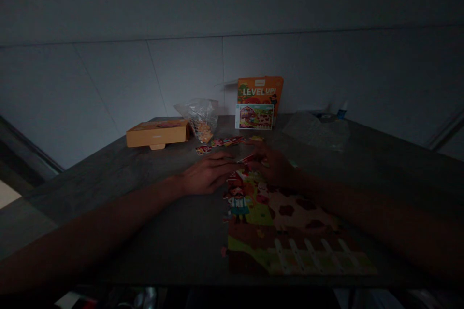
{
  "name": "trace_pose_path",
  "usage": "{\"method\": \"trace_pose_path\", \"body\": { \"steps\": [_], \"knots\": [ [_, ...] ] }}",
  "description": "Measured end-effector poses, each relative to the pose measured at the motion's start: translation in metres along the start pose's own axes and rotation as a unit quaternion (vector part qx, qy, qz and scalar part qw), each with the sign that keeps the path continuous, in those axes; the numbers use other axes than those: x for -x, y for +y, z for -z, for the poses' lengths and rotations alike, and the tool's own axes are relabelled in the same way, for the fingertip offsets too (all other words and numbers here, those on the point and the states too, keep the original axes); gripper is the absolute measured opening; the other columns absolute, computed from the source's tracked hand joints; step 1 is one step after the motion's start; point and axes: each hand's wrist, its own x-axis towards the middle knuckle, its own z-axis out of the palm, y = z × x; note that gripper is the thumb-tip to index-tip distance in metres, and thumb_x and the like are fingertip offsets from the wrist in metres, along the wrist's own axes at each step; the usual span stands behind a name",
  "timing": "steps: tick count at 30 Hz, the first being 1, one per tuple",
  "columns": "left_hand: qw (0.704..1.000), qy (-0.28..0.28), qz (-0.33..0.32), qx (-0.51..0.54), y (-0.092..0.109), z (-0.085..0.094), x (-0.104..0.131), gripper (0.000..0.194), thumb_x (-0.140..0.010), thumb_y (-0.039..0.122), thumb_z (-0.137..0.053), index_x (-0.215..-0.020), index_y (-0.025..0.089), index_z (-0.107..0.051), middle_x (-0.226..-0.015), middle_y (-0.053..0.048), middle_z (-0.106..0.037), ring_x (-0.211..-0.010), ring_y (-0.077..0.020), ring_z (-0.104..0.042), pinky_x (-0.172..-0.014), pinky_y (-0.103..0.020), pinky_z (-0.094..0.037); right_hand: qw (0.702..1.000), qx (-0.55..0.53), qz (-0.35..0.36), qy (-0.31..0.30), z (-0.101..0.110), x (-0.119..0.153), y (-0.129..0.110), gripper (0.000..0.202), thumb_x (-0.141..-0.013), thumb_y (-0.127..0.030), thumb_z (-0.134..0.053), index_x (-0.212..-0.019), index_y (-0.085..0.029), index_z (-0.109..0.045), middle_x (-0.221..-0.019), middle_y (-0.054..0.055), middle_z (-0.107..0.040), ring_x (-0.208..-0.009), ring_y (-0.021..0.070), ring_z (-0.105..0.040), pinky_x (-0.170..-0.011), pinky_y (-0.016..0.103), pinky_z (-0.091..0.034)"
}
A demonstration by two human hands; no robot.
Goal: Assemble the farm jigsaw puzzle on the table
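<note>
A partly joined farm puzzle (300, 222) with a cow, a farmer and a white fence lies flat on the grey table. My left hand (210, 173) rests at its upper left edge, fingers stretched out toward the right. Over the puzzle's top part is my right hand (273, 166), its fingers bent around a reddish piece (248, 159) at the top edge; whether it grips the piece is unclear in the dim light. Just beyond the hands lie several loose pieces (228, 141).
An orange box (157, 133) sits at the back left beside a clear bag of pieces (203, 128). At the back stand an orange "LEVEL UP!" box (260, 89) and a picture card (254, 117). A plastic bag (315, 130) and a small blue-white bottle (341, 110) are at the right.
</note>
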Motion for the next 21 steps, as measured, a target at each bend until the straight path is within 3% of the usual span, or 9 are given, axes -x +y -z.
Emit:
{"method": "trace_pose_path", "body": {
  "steps": [3,6,10,14,17,21],
  "knots": [
    [1.000,-0.009,-0.002,0.000,-0.0015,-0.0003,0.0020,0.044,-0.091,0.009,-0.044,-0.134,0.016,-0.053,-0.114,-0.012,-0.067,-0.121,-0.0262,-0.052,-0.097,-0.044,-0.053,1.000,-0.001,-0.012,0.026,-0.0002,-0.0009,0.0002,0.043,-0.091,-0.029,-0.054,-0.133,-0.022,-0.045,-0.084,0.001,-0.064,-0.070,0.0144,-0.060,-0.066,0.026,-0.049],
    [1.000,-0.015,-0.002,-0.015,-0.0015,-0.0010,0.0024,0.045,-0.091,0.011,-0.045,-0.135,0.016,-0.052,-0.110,-0.012,-0.067,-0.118,-0.0265,-0.054,-0.095,-0.044,-0.053,1.000,-0.007,-0.013,0.009,-0.0008,-0.0007,0.0032,0.043,-0.092,-0.032,-0.053,-0.133,-0.022,-0.044,-0.081,0.000,-0.063,-0.066,0.0136,-0.058,-0.062,0.025,-0.047],
    [0.999,0.006,0.044,-0.019,-0.0028,-0.0029,0.0028,0.050,-0.096,0.023,-0.048,-0.145,0.017,-0.039,-0.109,-0.012,-0.064,-0.108,-0.0247,-0.058,-0.090,-0.041,-0.055,1.000,0.021,0.012,-0.013,-0.0007,0.0015,0.0038,0.041,-0.093,-0.031,-0.052,-0.133,-0.023,-0.046,-0.086,0.001,-0.064,-0.069,0.0147,-0.061,-0.068,0.028,-0.050],
    [0.998,0.000,0.057,-0.008,-0.0052,-0.0042,0.0042,0.049,-0.098,0.030,-0.051,-0.144,0.018,-0.039,-0.107,-0.011,-0.065,-0.108,-0.0248,-0.058,-0.090,-0.039,-0.053,0.997,0.040,0.035,-0.059,0.0001,0.0038,0.0001,0.054,-0.091,-0.026,-0.056,-0.142,-0.024,-0.039,-0.115,0.009,-0.065,-0.097,0.0219,-0.066,-0.085,0.038,-0.053],
    [0.998,-0.005,0.059,-0.001,-0.0065,-0.0052,0.0051,0.050,-0.097,0.031,-0.052,-0.144,0.018,-0.038,-0.108,-0.011,-0.065,-0.109,-0.0247,-0.058,-0.091,-0.039,-0.053,0.992,0.050,0.066,-0.100,0.0000,0.0050,-0.0007,0.070,-0.089,-0.021,-0.055,-0.152,-0.026,-0.024,-0.142,0.013,-0.050,-0.126,0.0280,-0.053,-0.101,0.048,-0.047],
    [0.998,0.003,0.056,-0.005,-0.0068,-0.0060,0.0051,0.053,-0.096,0.035,-0.053,-0.144,0.017,-0.040,-0.112,-0.014,-0.062,-0.106,-0.0246,-0.059,-0.089,-0.040,-0.054,0.986,0.050,0.102,-0.120,-0.0016,0.0053,0.0026,0.077,-0.091,-0.016,-0.049,-0.156,-0.028,-0.009,-0.154,0.013,-0.035,-0.140,0.0275,-0.039,-0.110,0.051,-0.040]
  ]
}}
